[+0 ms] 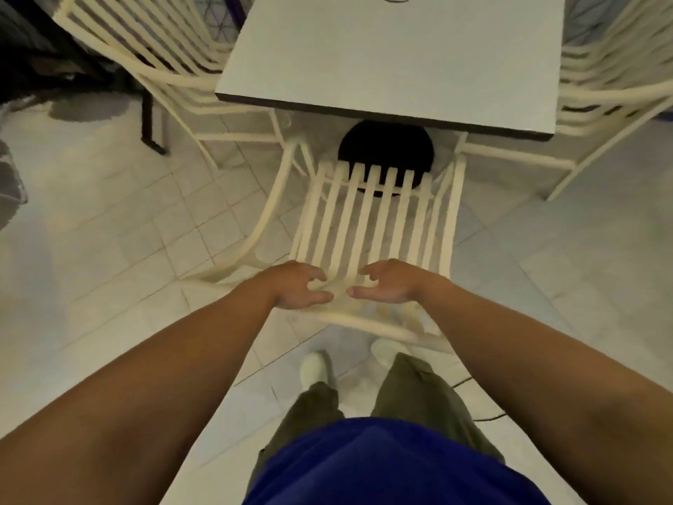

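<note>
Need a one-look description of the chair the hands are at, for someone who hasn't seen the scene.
Start at the white square table. At its near edge, in front of the round black base, stands a cream slatted chair. Unlike the left-side chair and right-side chair, it has the left hand and right hand at its backrest.

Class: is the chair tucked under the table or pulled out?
Pulled out: every seat slat of the chair shows in front of the table edge.
</note>
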A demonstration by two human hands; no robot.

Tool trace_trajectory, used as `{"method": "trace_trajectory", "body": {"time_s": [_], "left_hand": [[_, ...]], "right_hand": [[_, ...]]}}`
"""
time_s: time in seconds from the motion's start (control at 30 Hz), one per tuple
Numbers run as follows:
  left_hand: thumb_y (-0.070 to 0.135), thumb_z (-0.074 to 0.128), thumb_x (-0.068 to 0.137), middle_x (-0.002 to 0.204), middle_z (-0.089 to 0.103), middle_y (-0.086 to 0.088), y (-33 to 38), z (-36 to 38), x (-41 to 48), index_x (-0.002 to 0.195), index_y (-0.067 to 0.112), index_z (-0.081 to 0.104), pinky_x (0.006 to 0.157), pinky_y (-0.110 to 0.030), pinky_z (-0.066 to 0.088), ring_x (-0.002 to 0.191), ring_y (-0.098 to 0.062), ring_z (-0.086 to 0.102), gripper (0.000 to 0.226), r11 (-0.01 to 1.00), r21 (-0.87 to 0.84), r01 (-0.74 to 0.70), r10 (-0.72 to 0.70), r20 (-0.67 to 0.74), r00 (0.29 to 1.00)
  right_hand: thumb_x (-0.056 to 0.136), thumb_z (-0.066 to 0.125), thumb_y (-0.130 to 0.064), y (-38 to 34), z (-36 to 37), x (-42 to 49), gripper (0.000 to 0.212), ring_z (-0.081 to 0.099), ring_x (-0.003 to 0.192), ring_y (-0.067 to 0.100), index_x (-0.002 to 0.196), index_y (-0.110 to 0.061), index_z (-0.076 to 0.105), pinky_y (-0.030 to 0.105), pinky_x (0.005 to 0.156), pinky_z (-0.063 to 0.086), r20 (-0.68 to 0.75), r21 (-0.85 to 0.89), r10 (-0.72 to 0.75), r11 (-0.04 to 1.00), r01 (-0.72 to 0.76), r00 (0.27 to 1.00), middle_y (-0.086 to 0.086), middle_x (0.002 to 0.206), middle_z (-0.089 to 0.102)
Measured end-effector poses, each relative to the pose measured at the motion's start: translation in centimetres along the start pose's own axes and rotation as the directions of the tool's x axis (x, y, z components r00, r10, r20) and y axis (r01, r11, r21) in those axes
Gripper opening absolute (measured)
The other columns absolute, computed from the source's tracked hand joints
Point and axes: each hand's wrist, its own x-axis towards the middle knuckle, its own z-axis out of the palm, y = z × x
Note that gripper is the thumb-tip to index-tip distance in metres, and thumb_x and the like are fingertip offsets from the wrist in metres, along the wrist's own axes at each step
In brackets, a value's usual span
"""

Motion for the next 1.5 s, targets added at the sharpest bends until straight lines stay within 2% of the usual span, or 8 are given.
{"method": "trace_trajectory", "body": {"time_s": [0.17, 0.3, 0.47, 0.63, 0.73, 0.87, 1.13, 1.5], "left_hand": [[0.072, 0.058, 0.084, 0.155, 0.040, -0.001, -3.6, 0.5, 0.6, 0.151, 0.032, 0.039, 0.103, -0.035, 0.038, 0.136, -0.023, 0.043, 0.080, 0.991, 0.086, -0.102, 0.090, 0.137, 0.987], [0.078, 0.061, 0.076, 0.145, 0.050, 0.002, -7.0, 1.5, 0.9, 0.153, 0.033, 0.034, 0.096, -0.034, 0.044, 0.120, -0.019, 0.052, 0.093, 0.974, 0.138, -0.178, 0.144, 0.222, 0.964], [0.055, 0.063, 0.089, 0.141, 0.051, -0.001, -8.9, 1.7, 1.7, 0.154, 0.041, 0.030, 0.097, -0.035, 0.046, 0.117, -0.022, 0.055, 0.074, 0.960, 0.190, -0.204, 0.165, 0.203, 0.965], [0.033, 0.052, 0.090, 0.136, 0.050, -0.002, -8.9, 2.0, 2.2, 0.150, 0.055, 0.027, 0.097, -0.043, 0.049, 0.111, -0.025, 0.056, 0.069, 0.975, 0.181, -0.127, 0.089, 0.206, 0.975], [0.031, 0.049, 0.084, 0.133, 0.051, 0.000, -9.0, 2.4, 2.1, 0.146, 0.060, 0.027, 0.099, -0.053, 0.047, 0.111, -0.028, 0.055, 0.072, 0.978, 0.185, -0.093, 0.055, 0.200, 0.978], [0.030, 0.050, 0.084, 0.134, 0.050, 0.000, -8.8, 2.4, 2.2, 0.146, 0.061, 0.026, 0.101, -0.057, 0.044, 0.113, -0.030, 0.055, 0.073, 0.978, 0.194, -0.076, 0.038, 0.193, 0.981], [0.028, 0.049, 0.088, 0.140, 0.052, 0.002, -9.1, 1.3, 2.1, 0.147, 0.059, 0.027, 0.098, -0.049, 0.048, 0.113, -0.026, 0.057, 0.070, 0.973, 0.224, -0.055, 0.025, 0.135, 0.991], [0.029, 0.050, 0.088, 0.138, 0.049, 0.001, -10.9, -1.6, 3.6, 0.146, 0.059, 0.030, 0.093, -0.041, 0.052, 0.111, -0.024, 0.057, 0.069, 0.970, 0.226, -0.090, 0.063, 0.127, 0.990]], "right_hand": [[0.071, 0.045, -0.089, -1.3, 4.0, -0.8, 0.103, 0.034, 0.142, 0.022, 0.153, -0.027, 0.030, 0.040, 0.115, 0.029, -0.017, 0.068, 0.144, 0.987, -0.143, 0.989, -0.001, 0.157, 0.034], [0.074, 0.039, -0.088, -1.9, 6.2, -1.6, 0.102, 0.037, 0.139, 0.024, 0.152, -0.024, 0.032, 0.038, 0.112, 0.030, -0.032, 0.112, 0.196, 0.975, -0.192, 0.980, 0.003, 0.157, 0.035], [0.074, 0.050, -0.084, -2.4, 6.9, -1.6, 0.098, 0.041, 0.135, 0.025, 0.152, -0.028, 0.031, 0.040, 0.111, 0.033, -0.053, 0.057, 0.271, 0.962, -0.268, 0.961, 0.001, 0.154, 0.038], [0.088, 0.064, -0.034, -2.7, 7.8, -1.9, 0.069, 0.060, 0.103, 0.019, 0.149, -0.039, 0.033, 0.034, 0.090, 0.051, -0.153, -0.171, 0.299, 0.931, -0.324, 0.942, -0.001, 0.128, 0.058], [0.088, 0.058, -0.013, -3.3, 8.0, -1.7, 0.077, 0.060, 0.092, 0.017, 0.149, -0.049, 0.027, 0.032, 0.080, 0.053, -0.185, -0.188, 0.295, 0.926, -0.328, 0.937, 0.000, 0.120, 0.059], [0.090, 0.056, -0.011, -2.7, 8.0, -1.7, 0.081, 0.058, 0.083, 0.016, 0.146, -0.058, 0.020, 0.030, 0.073, 0.053, -0.185, -0.164, 0.252, 0.945, -0.283, 0.950, -0.001, 0.111, 0.058], [0.090, 0.056, -0.008, -3.0, 6.7, -0.7, 0.079, 0.055, 0.087, 0.017, 0.146, -0.054, 0.026, 0.033, 0.081, 0.051, -0.160, -0.189, 0.164, 0.963, -0.193, 0.973, -0.001, 0.117, 0.056], [0.088, 0.058, -0.008, -4.3, 5.1, 1.8, 0.081, 0.058, 0.085, 0.015, 0.144, -0.058, 0.029, 0.036, 0.081, 0.056, -0.178, -0.141, 0.244, 0.952, -0.270, 0.953, -0.007, 0.100, 0.050]]}}
